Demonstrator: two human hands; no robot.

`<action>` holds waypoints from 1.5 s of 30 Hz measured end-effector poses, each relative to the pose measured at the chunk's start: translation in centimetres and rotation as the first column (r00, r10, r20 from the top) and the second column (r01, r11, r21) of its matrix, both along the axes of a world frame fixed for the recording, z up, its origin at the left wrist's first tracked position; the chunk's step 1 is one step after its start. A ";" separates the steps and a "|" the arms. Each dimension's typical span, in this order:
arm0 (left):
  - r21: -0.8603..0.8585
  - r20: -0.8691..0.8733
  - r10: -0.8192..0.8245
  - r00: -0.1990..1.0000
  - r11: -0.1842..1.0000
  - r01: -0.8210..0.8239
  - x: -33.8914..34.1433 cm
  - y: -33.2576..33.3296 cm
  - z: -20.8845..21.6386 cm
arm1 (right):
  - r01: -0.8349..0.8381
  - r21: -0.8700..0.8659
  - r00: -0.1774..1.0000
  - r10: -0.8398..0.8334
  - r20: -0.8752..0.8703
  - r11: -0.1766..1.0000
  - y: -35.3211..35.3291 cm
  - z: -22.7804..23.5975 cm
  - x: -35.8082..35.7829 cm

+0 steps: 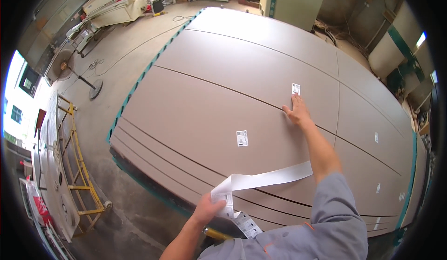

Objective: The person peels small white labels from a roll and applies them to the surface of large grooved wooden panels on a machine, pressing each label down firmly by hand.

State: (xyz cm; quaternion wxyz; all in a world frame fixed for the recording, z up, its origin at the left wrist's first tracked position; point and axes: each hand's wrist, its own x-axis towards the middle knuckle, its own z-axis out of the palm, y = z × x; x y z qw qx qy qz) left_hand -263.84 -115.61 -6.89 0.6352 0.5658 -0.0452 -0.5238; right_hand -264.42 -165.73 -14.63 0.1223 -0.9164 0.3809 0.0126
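Note:
My right hand (298, 112) reaches over a large brownish-grey panel (195, 106) cut into several pieces by dark straight gaps. Its fingers are stretched out, and the fingertips touch the lower edge of a small white printed label (296, 87) on the far piece. Near the panel's front edge, my left hand (207, 209) grips a long white strip of labels (272, 176) between thumb and fingers. One part of that strip runs right, blank side up, toward my right forearm; another hangs down by my body with printed labels showing. A second label (242, 138) lies on the nearer piece.
More labels (376, 137) sit on the right-hand pieces. Teal edging (153, 60) runs along the panel's left side. On the floor at left stand a fan (95, 88) and a yellow-framed trolley (84, 185). Machinery (116, 4) and a cable (139, 43) lie farther back.

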 end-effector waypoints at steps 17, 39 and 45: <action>-0.179 0.340 0.658 0.672 0.747 -0.641 1.5 36.4 9.2 | -0.826 0.515 0.562 0.384 0.732 0.227 58.9 14.9 2.0; -0.094 0.771 0.586 0.249 0.492 -0.865 40.5 73.9 11.6 | -0.548 0.726 0.750 0.140 0.646 -0.415 108.3 16.5 46.4; -0.164 0.984 0.112 -0.139 0.252 -0.954 57.7 78.6 12.8 | -0.572 0.697 0.687 0.212 0.695 -0.433 111.8 17.7 65.1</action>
